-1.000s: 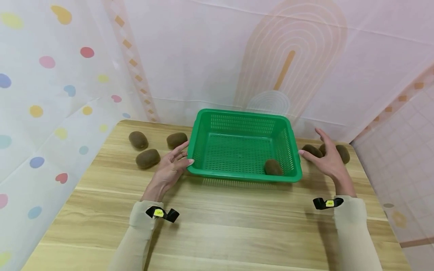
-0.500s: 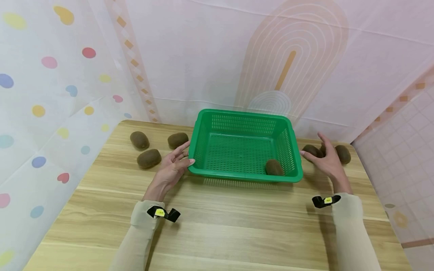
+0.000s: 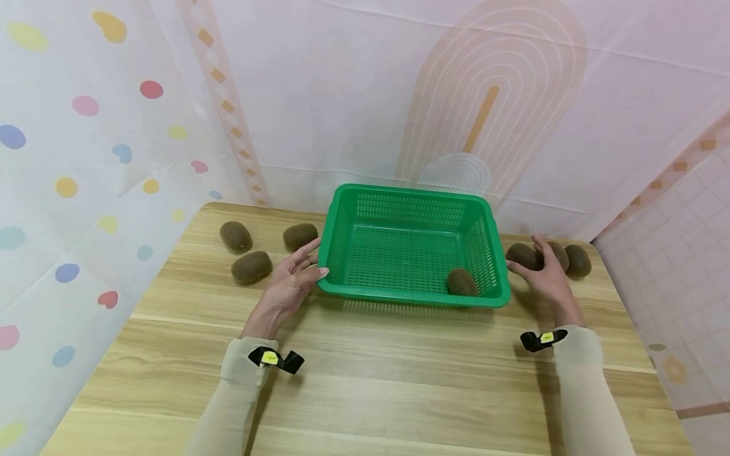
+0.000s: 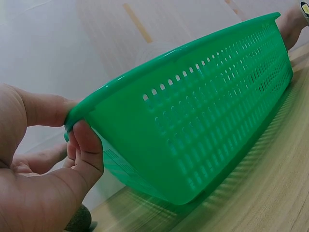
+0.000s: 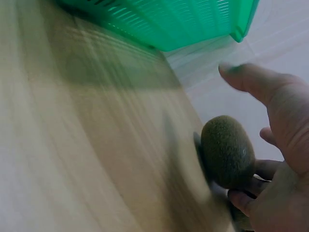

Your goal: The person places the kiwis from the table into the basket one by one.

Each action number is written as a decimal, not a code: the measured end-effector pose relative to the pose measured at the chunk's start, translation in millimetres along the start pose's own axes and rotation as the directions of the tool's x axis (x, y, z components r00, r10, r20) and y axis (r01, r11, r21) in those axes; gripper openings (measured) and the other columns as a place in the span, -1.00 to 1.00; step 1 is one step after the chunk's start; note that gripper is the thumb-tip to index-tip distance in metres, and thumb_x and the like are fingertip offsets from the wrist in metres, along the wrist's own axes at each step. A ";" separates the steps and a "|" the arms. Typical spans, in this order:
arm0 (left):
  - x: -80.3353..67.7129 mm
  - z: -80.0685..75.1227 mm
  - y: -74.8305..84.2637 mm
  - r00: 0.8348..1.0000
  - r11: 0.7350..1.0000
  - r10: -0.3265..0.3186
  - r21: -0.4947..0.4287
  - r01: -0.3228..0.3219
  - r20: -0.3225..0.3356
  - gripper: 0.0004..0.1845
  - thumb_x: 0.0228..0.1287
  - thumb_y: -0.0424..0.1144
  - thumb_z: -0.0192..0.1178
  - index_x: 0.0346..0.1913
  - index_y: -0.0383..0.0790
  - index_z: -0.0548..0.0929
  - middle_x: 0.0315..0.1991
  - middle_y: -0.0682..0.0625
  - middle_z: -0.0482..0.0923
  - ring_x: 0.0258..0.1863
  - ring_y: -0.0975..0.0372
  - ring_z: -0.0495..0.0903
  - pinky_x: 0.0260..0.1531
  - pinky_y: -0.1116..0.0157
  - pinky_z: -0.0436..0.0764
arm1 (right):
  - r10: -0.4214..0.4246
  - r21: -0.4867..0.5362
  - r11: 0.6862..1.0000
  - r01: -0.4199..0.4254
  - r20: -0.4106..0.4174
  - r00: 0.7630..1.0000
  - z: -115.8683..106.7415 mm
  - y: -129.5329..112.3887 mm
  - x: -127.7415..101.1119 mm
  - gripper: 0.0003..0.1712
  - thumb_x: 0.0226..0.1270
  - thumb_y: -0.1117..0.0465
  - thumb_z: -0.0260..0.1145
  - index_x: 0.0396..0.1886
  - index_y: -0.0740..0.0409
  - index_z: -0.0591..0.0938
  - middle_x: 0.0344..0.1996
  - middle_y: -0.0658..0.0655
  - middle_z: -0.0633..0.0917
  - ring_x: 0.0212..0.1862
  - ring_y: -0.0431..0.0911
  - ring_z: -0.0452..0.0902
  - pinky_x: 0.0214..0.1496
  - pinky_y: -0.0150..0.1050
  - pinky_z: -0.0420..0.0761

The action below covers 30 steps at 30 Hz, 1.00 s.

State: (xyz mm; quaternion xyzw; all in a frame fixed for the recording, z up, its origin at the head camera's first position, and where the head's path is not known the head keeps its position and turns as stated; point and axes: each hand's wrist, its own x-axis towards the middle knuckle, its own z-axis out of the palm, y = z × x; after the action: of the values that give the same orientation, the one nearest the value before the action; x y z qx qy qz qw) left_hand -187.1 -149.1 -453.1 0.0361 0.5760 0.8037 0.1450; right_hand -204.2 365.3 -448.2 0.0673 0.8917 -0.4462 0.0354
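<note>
A green plastic basket (image 3: 399, 297) stands on the wooden table with one brown kiwi (image 3: 462, 282) in its near right corner. My left hand (image 3: 288, 285) pinches the basket's left rim between thumb and fingers, plain in the left wrist view. To the right of the basket, my right hand (image 3: 547, 278) is spread around a kiwi (image 5: 227, 152). Its thumb stands apart from that fruit, while the other fingers lie close against its far side; whether they touch cannot be told. Two more kiwis, a partly covered one (image 3: 559, 254) and an outer one (image 3: 578, 261), lie beyond those fingers.
Left of the basket lie three kiwis: one at the back (image 3: 236, 236), one nearer (image 3: 251, 267) and one beside the rim (image 3: 300, 237). A patterned cloth wall (image 3: 342, 114) rises behind the table (image 3: 399, 386) and along both sides.
My right hand has moved down and slightly left, lowering its fingers behind the kiwi nearest the basket. The left hand keeps its hold on the rim, and the basket stays put.
</note>
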 end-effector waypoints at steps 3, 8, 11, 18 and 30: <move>0.6 0.0 -0.9 1.000 1.000 0.002 -0.004 -0.002 0.000 -0.17 0.39 -0.57 0.15 0.64 -0.14 0.11 0.05 0.01 0.52 0.03 0.29 0.59 -0.01 0.43 0.66 | 0.007 0.003 1.000 -0.007 -0.035 0.999 3.5 1.5 1.1 0.20 0.37 -0.19 0.39 0.71 -0.01 -0.16 0.65 0.35 -0.02 0.62 0.40 -0.12 0.54 0.46 -0.01; 2.0 -0.2 -2.9 1.000 1.000 0.011 -0.020 -0.011 0.010 -0.17 0.39 -0.58 0.14 0.64 -0.16 0.10 0.05 0.01 0.52 0.04 0.28 0.60 0.00 0.42 0.67 | 0.032 -0.006 0.999 -0.033 -0.102 0.994 8.3 4.1 2.8 0.10 0.41 -0.14 0.36 0.70 0.07 -0.04 0.62 0.35 0.11 0.59 0.41 0.00 0.55 0.38 0.11; 1.2 -1.4 -3.6 1.000 1.000 0.017 -0.019 -0.017 0.016 -0.17 0.39 -0.58 0.14 0.64 -0.17 0.10 0.07 -0.01 0.53 0.06 0.26 0.60 0.02 0.40 0.67 | 0.051 -0.026 0.998 -0.056 -0.147 0.988 11.5 5.9 3.4 -0.01 0.44 -0.10 0.35 0.67 0.10 0.10 0.59 0.38 0.17 0.55 0.41 0.09 0.53 0.34 0.19; -2.9 -4.4 -3.3 1.000 1.000 0.009 -0.001 -0.009 -0.008 -0.17 0.37 -0.59 0.14 0.63 -0.19 0.10 0.05 -0.01 0.54 0.04 0.25 0.61 -0.02 0.41 0.68 | 0.084 -0.017 0.996 -0.089 -0.195 0.977 20.7 6.8 3.0 -0.17 0.44 0.01 0.37 0.60 0.09 0.29 0.53 0.38 0.29 0.48 0.38 0.24 0.49 0.26 0.32; 2.1 -1.0 -2.5 1.000 1.000 0.015 -0.008 -0.015 -0.003 -0.17 0.36 -0.59 0.15 0.63 -0.19 0.12 0.04 -0.01 0.55 0.02 0.27 0.61 -0.02 0.40 0.68 | 0.098 0.022 0.995 -0.095 -0.224 0.970 14.2 5.9 -0.6 -0.17 0.42 -0.01 0.39 0.59 0.06 0.32 0.54 0.30 0.31 0.48 0.32 0.28 0.49 0.20 0.35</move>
State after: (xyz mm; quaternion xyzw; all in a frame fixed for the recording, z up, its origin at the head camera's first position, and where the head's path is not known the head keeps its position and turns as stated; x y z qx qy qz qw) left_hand -188.8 -148.7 -456.0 0.0388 0.5727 0.8071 0.1383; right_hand -202.7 357.4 -461.4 0.1608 0.8833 -0.4382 -0.0445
